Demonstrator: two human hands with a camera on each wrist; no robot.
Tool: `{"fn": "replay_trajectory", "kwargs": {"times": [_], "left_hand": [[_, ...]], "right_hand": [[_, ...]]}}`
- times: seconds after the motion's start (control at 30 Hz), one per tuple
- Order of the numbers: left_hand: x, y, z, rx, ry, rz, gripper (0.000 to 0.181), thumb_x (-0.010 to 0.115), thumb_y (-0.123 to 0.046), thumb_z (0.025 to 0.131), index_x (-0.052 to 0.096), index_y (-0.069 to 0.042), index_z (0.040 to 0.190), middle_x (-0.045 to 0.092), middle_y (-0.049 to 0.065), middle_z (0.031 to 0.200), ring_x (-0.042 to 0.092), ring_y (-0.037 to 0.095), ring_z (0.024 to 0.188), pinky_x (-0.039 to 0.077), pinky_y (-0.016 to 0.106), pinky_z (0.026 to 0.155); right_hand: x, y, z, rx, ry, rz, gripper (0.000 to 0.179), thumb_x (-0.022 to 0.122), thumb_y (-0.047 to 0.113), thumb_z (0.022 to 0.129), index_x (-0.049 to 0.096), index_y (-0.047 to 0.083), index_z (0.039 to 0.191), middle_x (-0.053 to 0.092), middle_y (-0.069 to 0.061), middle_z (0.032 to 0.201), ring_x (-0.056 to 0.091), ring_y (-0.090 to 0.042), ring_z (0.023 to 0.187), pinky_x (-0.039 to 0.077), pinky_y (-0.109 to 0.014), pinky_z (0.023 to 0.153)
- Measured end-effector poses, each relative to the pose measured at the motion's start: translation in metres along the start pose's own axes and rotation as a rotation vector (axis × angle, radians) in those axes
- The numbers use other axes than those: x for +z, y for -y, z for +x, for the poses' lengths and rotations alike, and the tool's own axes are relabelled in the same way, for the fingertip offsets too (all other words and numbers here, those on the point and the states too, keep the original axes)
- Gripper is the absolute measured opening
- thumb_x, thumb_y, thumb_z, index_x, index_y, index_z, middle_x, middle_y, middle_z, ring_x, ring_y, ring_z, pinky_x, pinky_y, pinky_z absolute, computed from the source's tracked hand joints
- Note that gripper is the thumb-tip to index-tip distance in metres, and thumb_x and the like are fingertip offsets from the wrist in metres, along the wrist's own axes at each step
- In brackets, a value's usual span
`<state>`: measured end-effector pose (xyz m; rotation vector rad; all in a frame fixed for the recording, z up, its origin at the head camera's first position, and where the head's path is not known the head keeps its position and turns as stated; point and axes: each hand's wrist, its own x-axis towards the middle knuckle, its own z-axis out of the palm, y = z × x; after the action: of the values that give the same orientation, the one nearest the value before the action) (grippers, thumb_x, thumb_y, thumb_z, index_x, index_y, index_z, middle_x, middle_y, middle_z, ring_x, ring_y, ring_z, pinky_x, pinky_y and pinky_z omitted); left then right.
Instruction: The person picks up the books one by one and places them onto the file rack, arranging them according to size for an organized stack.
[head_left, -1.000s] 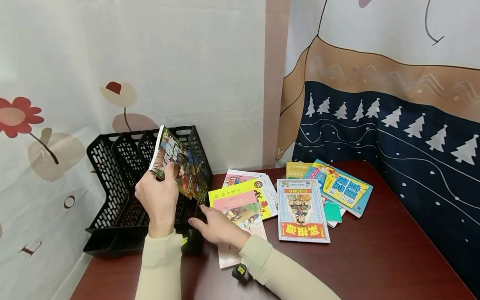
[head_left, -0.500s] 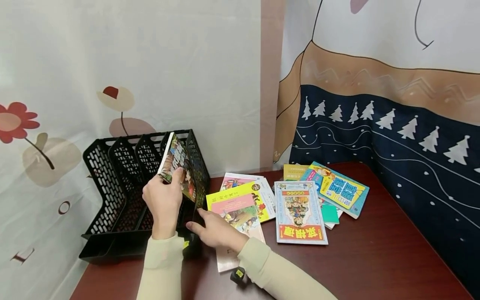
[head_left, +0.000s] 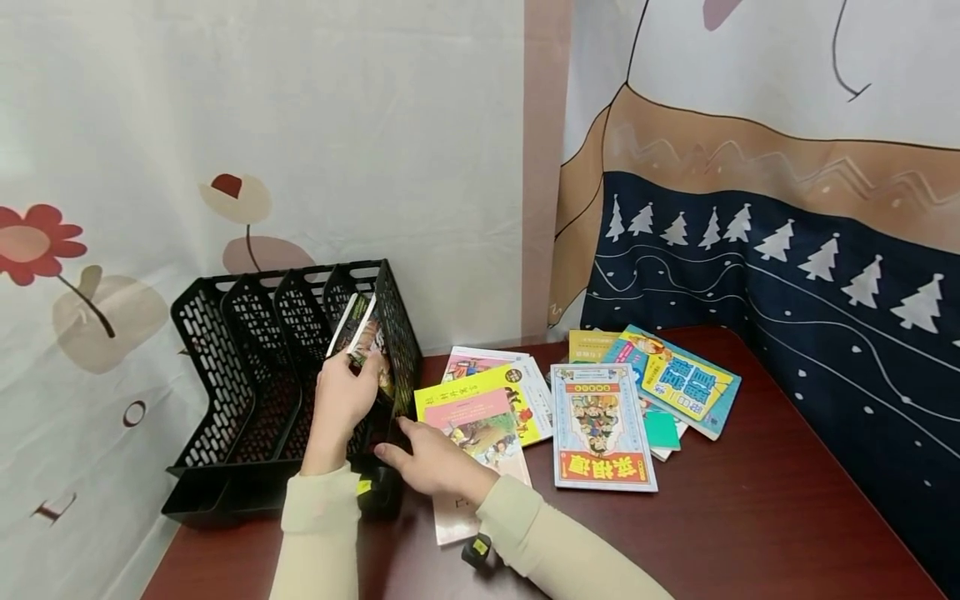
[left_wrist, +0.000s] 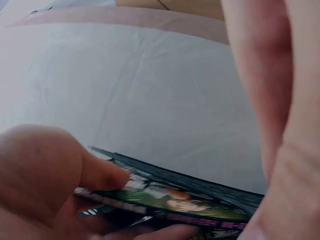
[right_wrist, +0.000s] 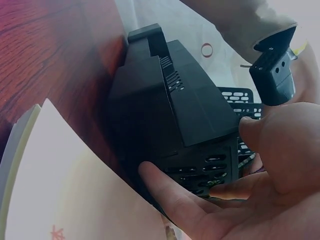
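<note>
A black file rack (head_left: 247, 400) with upright perforated dividers stands at the left of the table. Two thin books (head_left: 363, 329) with white spines are in its rightmost compartment, their lower parts hidden. My left hand (head_left: 341, 400) grips them by the near edge; in the left wrist view the thumb (left_wrist: 107, 175) lies on a colourful cover and the fingers are underneath. My right hand (head_left: 435, 458) holds the rack's right side wall near the front. In the right wrist view its thumb is at the wall's edge and its fingers lie along the outer face.
Beside the rack, a pink-covered book (head_left: 480, 467) overlaps a yellow book (head_left: 442, 396). Farther right, a pale blue book (head_left: 602, 433) lies before a blue-and-yellow book (head_left: 693, 379) and others. A patterned curtain (head_left: 420, 167) hangs behind the reddish-brown table (head_left: 750, 525).
My left hand has lowered the books deeper into the rightmost compartment, slightly to the right. The two spines now show separately. My right hand has stayed on the rack's side wall.
</note>
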<state>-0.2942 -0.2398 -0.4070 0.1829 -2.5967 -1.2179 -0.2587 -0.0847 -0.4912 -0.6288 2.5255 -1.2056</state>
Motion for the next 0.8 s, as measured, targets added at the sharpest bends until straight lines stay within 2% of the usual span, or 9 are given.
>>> {"fn": "replay_trajectory", "kwargs": {"times": [0.1,0.17,0.3,0.43,0.5,0.6,0.63,0.7,0.8], "left_hand": [[-0.002,0.004,0.002,-0.019,0.129,-0.054,0.029,0.053,-0.024,0.116,0.066,-0.002,0.131,0.052,-0.002,0.072,0.041,0.011,0.054,0.038,0.029,0.051],[-0.002,0.006,0.003,-0.030,0.187,-0.075,0.033,0.051,-0.021,0.117,0.061,-0.002,0.141,0.056,0.001,0.078,0.045,0.010,0.058,0.039,0.027,0.051],[0.000,0.009,0.003,-0.024,0.218,-0.067,0.044,0.049,-0.020,0.118,0.052,-0.003,0.159,0.067,0.017,0.103,0.056,0.017,0.070,0.043,0.028,0.054],[0.002,0.011,0.003,-0.019,0.218,-0.057,0.050,0.047,-0.020,0.119,0.045,-0.005,0.167,0.066,0.030,0.134,0.071,0.034,0.095,0.051,0.028,0.066],[0.002,0.011,0.003,-0.015,0.206,-0.035,0.049,0.048,-0.021,0.119,0.047,-0.006,0.165,0.065,0.029,0.137,0.072,0.037,0.105,0.053,0.029,0.072],[-0.001,0.009,0.002,-0.020,0.162,0.074,0.034,0.051,-0.026,0.118,0.064,-0.003,0.140,0.070,0.021,0.109,0.068,0.033,0.087,0.050,0.032,0.070],[-0.002,0.007,0.002,-0.019,0.134,0.124,0.032,0.053,-0.029,0.118,0.067,-0.002,0.127,0.068,0.018,0.097,0.064,0.031,0.079,0.049,0.035,0.068],[-0.007,0.003,-0.001,-0.012,0.066,0.219,0.036,0.056,-0.035,0.116,0.070,-0.002,0.113,0.067,0.014,0.084,0.060,0.031,0.072,0.048,0.042,0.066],[-0.015,-0.004,-0.008,-0.003,-0.053,0.304,0.044,0.058,-0.043,0.114,0.080,-0.004,0.108,0.076,0.015,0.086,0.066,0.035,0.074,0.051,0.050,0.071]], "right_hand": [[0.000,-0.001,0.000,0.000,-0.006,-0.014,0.079,0.052,0.060,0.113,0.042,0.006,0.169,0.051,-0.015,0.171,0.050,-0.029,0.159,0.043,-0.045,0.131],[0.000,-0.001,0.000,0.000,-0.007,-0.020,0.079,0.052,0.061,0.113,0.043,0.005,0.169,0.051,-0.015,0.171,0.050,-0.029,0.159,0.043,-0.045,0.131],[0.000,-0.001,0.000,-0.001,-0.008,-0.010,0.079,0.053,0.060,0.113,0.043,0.005,0.169,0.052,-0.015,0.171,0.050,-0.030,0.159,0.043,-0.045,0.130],[0.000,-0.001,-0.001,0.003,-0.007,-0.002,0.079,0.053,0.060,0.113,0.043,0.005,0.169,0.052,-0.015,0.171,0.051,-0.030,0.159,0.043,-0.046,0.130],[0.000,-0.001,-0.001,0.007,-0.007,-0.002,0.078,0.053,0.060,0.113,0.043,0.006,0.169,0.052,-0.015,0.171,0.051,-0.030,0.159,0.043,-0.046,0.130],[-0.001,-0.001,-0.002,0.012,-0.004,0.005,0.078,0.053,0.060,0.113,0.043,0.007,0.169,0.051,-0.014,0.171,0.050,-0.030,0.159,0.043,-0.047,0.130],[-0.001,-0.001,-0.002,0.013,-0.002,0.006,0.078,0.053,0.060,0.113,0.043,0.007,0.169,0.051,-0.014,0.171,0.050,-0.029,0.159,0.043,-0.047,0.130],[-0.002,-0.001,-0.002,0.013,0.003,0.007,0.078,0.052,0.061,0.113,0.043,0.008,0.169,0.051,-0.013,0.172,0.050,-0.029,0.159,0.043,-0.047,0.130],[-0.005,0.000,-0.001,0.004,0.016,0.002,0.078,0.051,0.063,0.113,0.043,0.009,0.170,0.051,-0.012,0.172,0.050,-0.027,0.159,0.043,-0.046,0.130]]}}
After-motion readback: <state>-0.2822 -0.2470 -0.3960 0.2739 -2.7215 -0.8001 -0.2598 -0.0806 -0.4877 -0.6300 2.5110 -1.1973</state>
